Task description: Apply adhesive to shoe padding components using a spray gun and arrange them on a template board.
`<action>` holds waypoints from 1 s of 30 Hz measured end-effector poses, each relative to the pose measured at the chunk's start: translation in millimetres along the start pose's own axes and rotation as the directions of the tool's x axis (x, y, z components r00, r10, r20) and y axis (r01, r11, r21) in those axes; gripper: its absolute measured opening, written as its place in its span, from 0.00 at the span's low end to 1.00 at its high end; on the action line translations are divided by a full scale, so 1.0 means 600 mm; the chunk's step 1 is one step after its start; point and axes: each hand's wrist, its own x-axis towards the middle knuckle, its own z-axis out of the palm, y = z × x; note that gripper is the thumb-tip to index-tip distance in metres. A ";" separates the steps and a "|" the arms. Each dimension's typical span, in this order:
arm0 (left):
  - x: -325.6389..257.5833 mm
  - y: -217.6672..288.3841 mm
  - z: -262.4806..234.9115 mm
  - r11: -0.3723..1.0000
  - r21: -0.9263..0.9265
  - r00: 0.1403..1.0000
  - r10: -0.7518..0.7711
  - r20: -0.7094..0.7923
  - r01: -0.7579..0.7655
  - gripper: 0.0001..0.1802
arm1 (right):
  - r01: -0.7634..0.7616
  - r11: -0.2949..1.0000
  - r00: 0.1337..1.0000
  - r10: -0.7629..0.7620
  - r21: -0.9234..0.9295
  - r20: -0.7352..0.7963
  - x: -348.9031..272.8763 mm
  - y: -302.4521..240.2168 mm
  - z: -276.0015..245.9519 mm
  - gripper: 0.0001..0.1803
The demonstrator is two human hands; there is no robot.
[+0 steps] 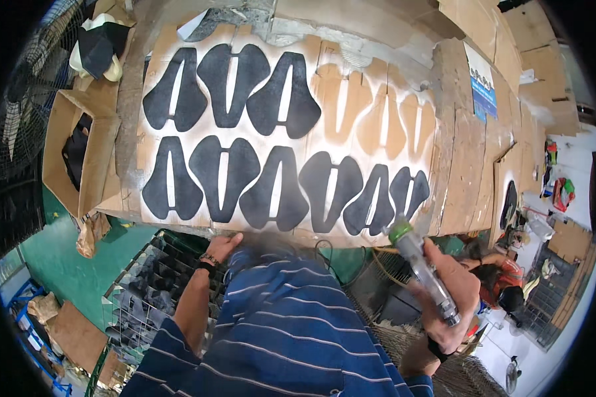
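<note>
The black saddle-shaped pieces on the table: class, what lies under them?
The black pieces lie on a cardboard sheet sprayed white around them. Bare tan outlines show where no pieces lie. What is directly beneath each piece is covered.

Cardboard-covered table (460, 165) with rows of black saddle-shaped pieces (275, 188)

I'm looking down over a cardboard-covered workbench (457, 152), whitish overspray dusted across it. Green floor (59, 264) below on the left, a big fan (26, 86) against the far left edge. An open cardboard box (99, 152) sits beside the bench, a wire crate (139, 284) underneath. Even daylight throughout.
</note>
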 end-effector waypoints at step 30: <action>0.041 -0.030 0.003 0.942 -0.249 0.967 -0.183 0.176 0.224 0.44 | -0.002 1.000 0.998 0.002 -0.003 0.059 -0.010 0.022 -0.009 0.32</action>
